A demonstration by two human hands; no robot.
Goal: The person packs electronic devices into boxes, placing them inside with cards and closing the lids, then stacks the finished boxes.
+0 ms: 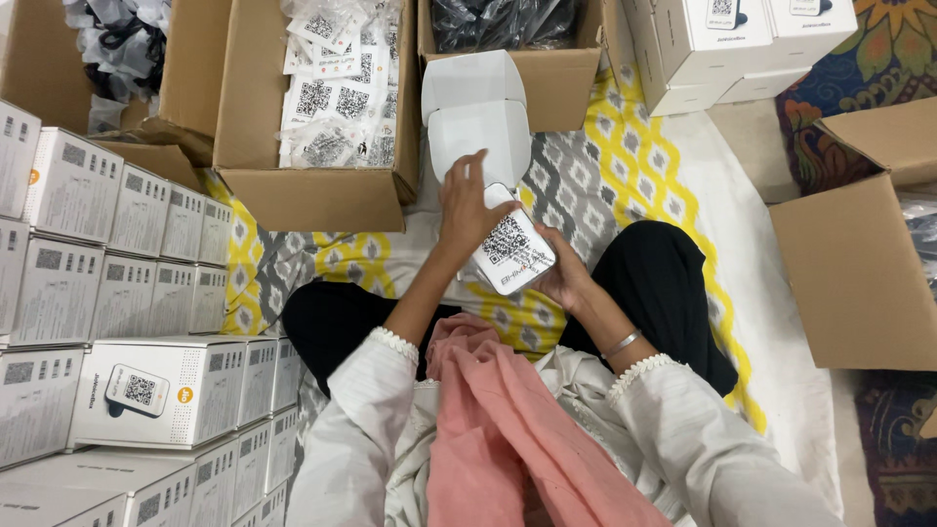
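The left hand (467,210) lies over the top of a small white device (512,252) with a square black-and-white code on its face, the fingers loosely spread and curled across its upper left edge, the index finger stretched up toward an open white box (478,112). The right hand (564,276) cups the device from below and to the right, its fingers mostly hidden behind it, so how tightly they close cannot be told. The device is held tilted above the person's lap, over a yellow, grey and white patterned cloth (625,166). The open white box sits on the cloth just beyond the hands, against a cardboard carton (312,195) filled with bagged code cards. Stacked white boxes (146,390) line the cloth's left edge, and another cardboard carton (859,263) stands at the right.
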